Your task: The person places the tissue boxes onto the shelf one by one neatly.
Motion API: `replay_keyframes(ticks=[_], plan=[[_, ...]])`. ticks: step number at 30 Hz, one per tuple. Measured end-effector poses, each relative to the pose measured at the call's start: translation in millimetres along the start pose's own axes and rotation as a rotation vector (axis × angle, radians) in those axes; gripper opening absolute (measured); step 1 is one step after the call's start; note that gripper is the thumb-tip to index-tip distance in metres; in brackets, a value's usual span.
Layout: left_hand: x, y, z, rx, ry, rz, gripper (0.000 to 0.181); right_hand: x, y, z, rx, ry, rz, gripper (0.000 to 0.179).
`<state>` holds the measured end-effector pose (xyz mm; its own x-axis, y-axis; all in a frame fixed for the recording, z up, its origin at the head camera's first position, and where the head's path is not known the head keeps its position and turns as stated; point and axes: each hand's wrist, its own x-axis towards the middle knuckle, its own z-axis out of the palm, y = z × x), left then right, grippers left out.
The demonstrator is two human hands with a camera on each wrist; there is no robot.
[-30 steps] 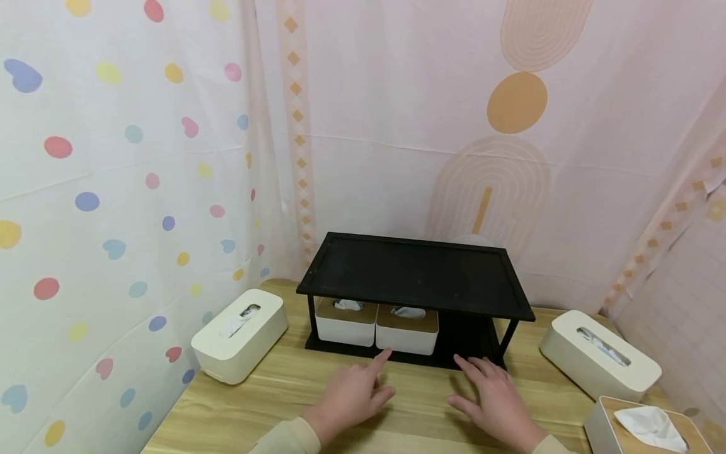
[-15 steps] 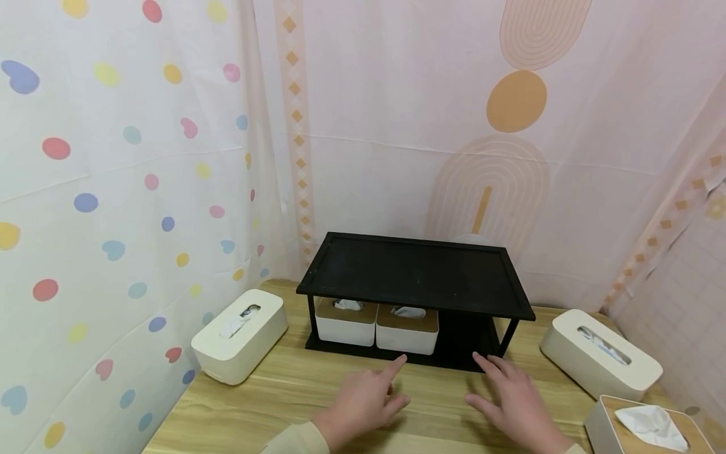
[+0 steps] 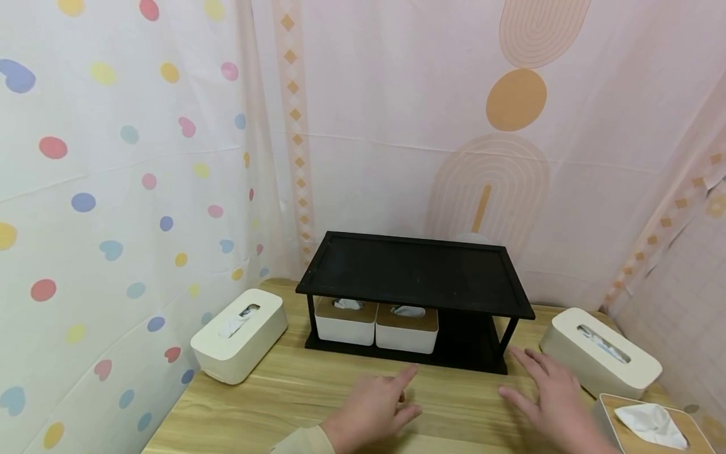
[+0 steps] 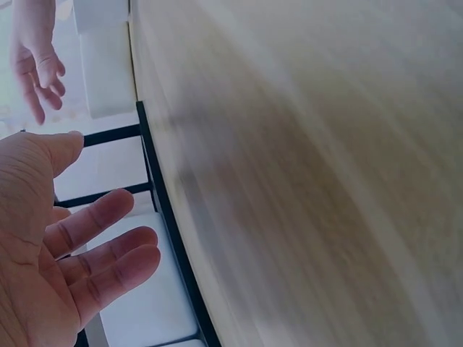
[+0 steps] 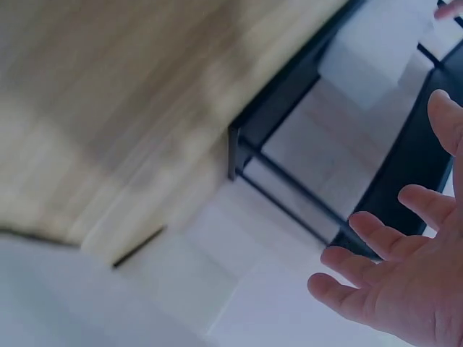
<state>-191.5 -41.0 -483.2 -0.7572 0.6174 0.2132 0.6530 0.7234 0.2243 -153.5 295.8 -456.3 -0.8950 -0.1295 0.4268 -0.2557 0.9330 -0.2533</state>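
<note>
My left hand [image 3: 371,407] hovers over the table in front of the black shelf [image 3: 414,271], holding nothing, its index finger pointing forward. In the left wrist view its fingers [image 4: 112,278] look loosely bent. My right hand [image 3: 553,397], fingers spread, is past the shelf's right front corner, near two tissue boxes; the right wrist view shows nothing in its palm [image 5: 412,296]. Under the shelf top, two white tissue boxes with wooden lids, a left one [image 3: 345,329] and a middle one [image 3: 406,335], stand side by side.
A cream tissue box [image 3: 241,337] stands left of the shelf. To the right are another cream tissue box [image 3: 601,356] and, closer, a wooden-lidded one [image 3: 652,425] cut off by the frame. Patterned curtains [image 3: 397,126] hang behind the wooden table [image 3: 272,410].
My right hand has moved rightward from the shelf's front edge toward the boxes on the right. The left hand has drifted slightly right and back from the shelf. The boxes keep their places.
</note>
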Motion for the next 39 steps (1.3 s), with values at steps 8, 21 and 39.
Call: replay_keyframes(ticks=[8,21,39], plan=[[-1.0,6.6,1.4,-0.025,-0.014,0.027,0.061,-8.7,30.7,-23.4,0.000,0.112,0.052,0.080],[-3.6,19.9,-2.1,-0.184,-0.081,0.041,0.058,-24.4,106.5,-64.7,-0.029,-0.074,0.454,0.091],[-3.2,37.5,-0.9,-0.725,-0.256,-0.139,0.062,-33.7,130.2,-72.0,-0.026,-0.328,0.888,0.104]])
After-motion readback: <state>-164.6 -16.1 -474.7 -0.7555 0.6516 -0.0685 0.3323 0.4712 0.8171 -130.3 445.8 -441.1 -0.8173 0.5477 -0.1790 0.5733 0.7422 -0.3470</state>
